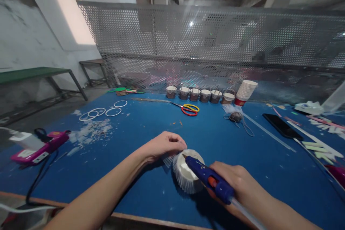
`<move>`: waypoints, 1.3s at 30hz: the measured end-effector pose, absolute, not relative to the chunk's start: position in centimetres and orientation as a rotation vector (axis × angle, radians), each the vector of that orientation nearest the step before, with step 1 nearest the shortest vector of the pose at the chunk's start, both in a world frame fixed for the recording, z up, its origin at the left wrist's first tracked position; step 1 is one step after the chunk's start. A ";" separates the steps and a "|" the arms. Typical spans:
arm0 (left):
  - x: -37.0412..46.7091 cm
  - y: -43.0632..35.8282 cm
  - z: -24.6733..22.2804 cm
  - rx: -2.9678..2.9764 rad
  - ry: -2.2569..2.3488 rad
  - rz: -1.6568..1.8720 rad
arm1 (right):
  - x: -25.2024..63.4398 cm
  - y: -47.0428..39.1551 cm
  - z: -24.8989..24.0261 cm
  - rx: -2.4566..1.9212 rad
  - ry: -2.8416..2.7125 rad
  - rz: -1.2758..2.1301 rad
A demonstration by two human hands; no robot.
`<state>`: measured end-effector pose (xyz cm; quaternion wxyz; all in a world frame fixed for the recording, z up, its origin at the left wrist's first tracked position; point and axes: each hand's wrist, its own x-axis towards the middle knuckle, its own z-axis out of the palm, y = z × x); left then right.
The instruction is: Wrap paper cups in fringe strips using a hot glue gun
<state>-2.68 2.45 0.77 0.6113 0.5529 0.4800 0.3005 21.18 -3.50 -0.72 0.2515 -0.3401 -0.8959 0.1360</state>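
My right hand (238, 179) is wrapped round a blue hot glue gun (202, 172), a clear glue stick (244, 212) running out of its back end. The gun's nozzle points at the rim of a small pale round cup (184, 169) standing on the table. Around the cup's side goes a translucent pleated strip (183, 183), and its loose end (168, 160) reaches out to the left. With thumb and fingers pinched together, my left hand (167, 143) holds the strip at the cup's upper left edge. The exact grip is partly hidden.
Red-and-yellow-handled scissors (190, 109) lie on the blue table (151, 125). Behind them stand several small cups (205, 95) and a paper cup stack (245, 91). White rings (113, 111), plastic scraps (93, 131) and a purple power strip (44, 151) are left; a phone (281, 125) right.
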 end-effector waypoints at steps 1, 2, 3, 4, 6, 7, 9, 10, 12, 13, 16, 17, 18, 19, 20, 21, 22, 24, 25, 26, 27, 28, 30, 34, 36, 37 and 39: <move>-2.7 2.4 0.7 1.272 1.109 0.695 | 21.1 -3.5 -0.7 -0.922 -2.438 0.354; -2.7 2.4 0.7 1.269 1.109 0.696 | 21.0 -3.4 -0.7 -0.914 -2.438 0.339; -2.7 2.4 0.7 1.264 1.108 0.697 | 20.9 -3.4 -0.7 -0.905 -2.438 0.324; -2.7 2.4 0.7 1.258 1.106 0.698 | 20.8 -3.3 -0.8 -0.896 -2.441 0.314; -2.6 2.3 0.8 1.245 1.109 0.698 | 20.7 -3.2 -0.9 -0.893 -2.439 0.295; -2.6 2.3 0.8 1.238 1.112 0.696 | 20.7 -3.2 -0.9 -0.897 -2.437 0.284; -2.6 2.2 0.9 1.230 1.117 0.694 | 20.7 -3.2 -1.0 -0.901 -2.448 0.261; -2.6 2.2 0.9 1.227 1.117 0.691 | 20.7 -3.3 -0.9 -0.902 -2.461 0.254; -2.6 2.3 0.9 1.223 1.114 0.691 | 20.8 -3.4 -0.8 -0.906 -2.483 0.244; -2.6 2.3 0.9 1.222 1.113 0.692 | 20.9 -3.5 -0.8 -0.911 -2.491 0.245; -2.6 2.3 0.8 1.215 1.115 0.692 | 21.1 -3.7 -0.8 -0.903 -2.484 0.245; -2.6 2.3 0.8 1.212 1.113 0.693 | 21.1 -3.8 -0.8 -0.889 -2.482 0.240; -2.6 2.3 0.9 1.208 1.110 0.693 | 21.1 -3.8 -0.9 -0.873 -2.482 0.234; -2.6 2.3 0.9 1.205 1.108 0.694 | 21.0 -3.8 -0.9 -0.861 -2.481 0.227; -2.5 2.2 1.0 1.204 1.105 0.696 | 20.9 -3.8 -1.0 -0.855 -2.484 0.221; -2.5 2.1 1.1 1.207 1.101 0.696 | 20.9 -3.8 -1.0 -0.856 -2.488 0.214; -2.5 2.1 1.2 1.210 1.097 0.695 | 20.8 -3.8 -1.0 -0.863 -2.490 0.206; -2.4 2.0 1.3 1.214 1.093 0.694 | 20.6 -3.8 -0.8 -0.886 -2.490 0.170; -2.4 2.0 1.3 1.214 1.089 0.693 | 20.5 -3.8 -0.7 -0.890 -2.485 0.143; -2.4 2.0 1.3 1.213 1.086 0.693 | 20.5 -3.8 -0.5 -0.887 -2.485 0.119; -2.4 2.0 1.3 1.212 1.086 0.694 | 20.4 -3.8 -0.2 -0.881 -2.492 0.105; -2.4 2.1 1.2 1.210 1.086 0.696 | 20.4 -3.9 0.1 -0.874 -2.500 0.095; -2.5 2.1 1.1 1.214 1.082 0.700 | 20.5 -4.1 0.5 -0.864 -2.517 0.081; -2.6 2.2 0.8 1.233 1.084 0.701 | 20.7 -4.3 0.5 -0.843 -2.525 0.097; -2.6 2.2 0.8 1.240 1.089 0.695 | 20.7 -4.3 0.1 -0.846 -2.506 0.120; -2.6 2.2 0.8 1.243 1.088 0.693 | 20.8 -4.3 -0.2 -0.851 -2.494 0.125; -2.5 2.1 1.0 1.246 1.086 0.696 | 20.7 -4.3 -0.8 -0.860 -2.479 0.130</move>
